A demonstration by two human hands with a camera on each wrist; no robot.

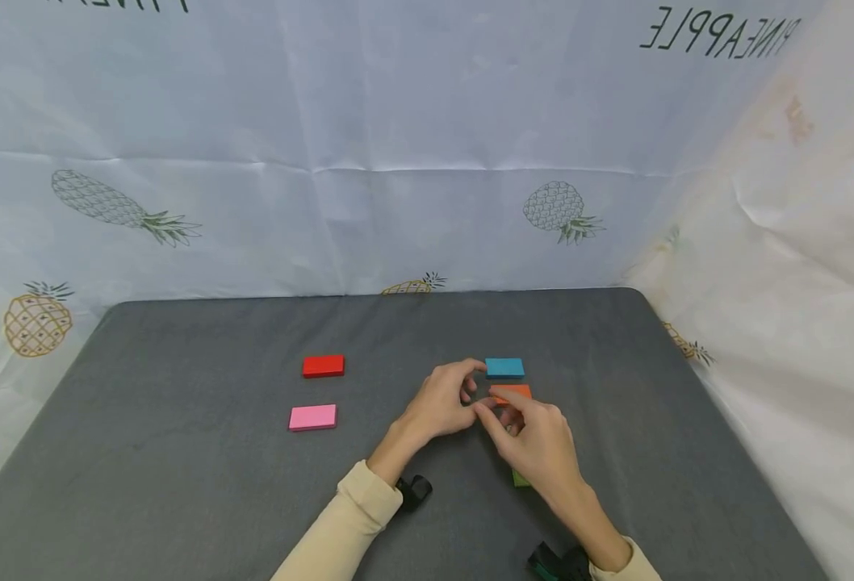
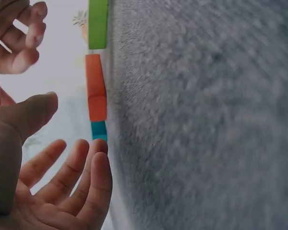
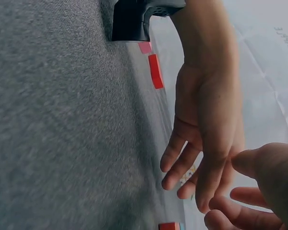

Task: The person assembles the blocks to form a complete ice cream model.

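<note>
My left hand is raised over the grey table, fingers loosely bent, its index fingertip beside a blue block. Close on its right is my right hand, whose thumb and index finger are spread apart near an orange block. Neither hand holds anything. In the head view the right thumb overlaps the left thumb; whether they touch, I cannot tell. A green block is mostly hidden under the right hand. The left wrist view shows the green, orange and blue blocks in a line.
A red block and a pink block lie to the left of the hands, one behind the other. Behind the grey table hangs a white cloth printed with pineapples. Black wrist devices sit at both wrists.
</note>
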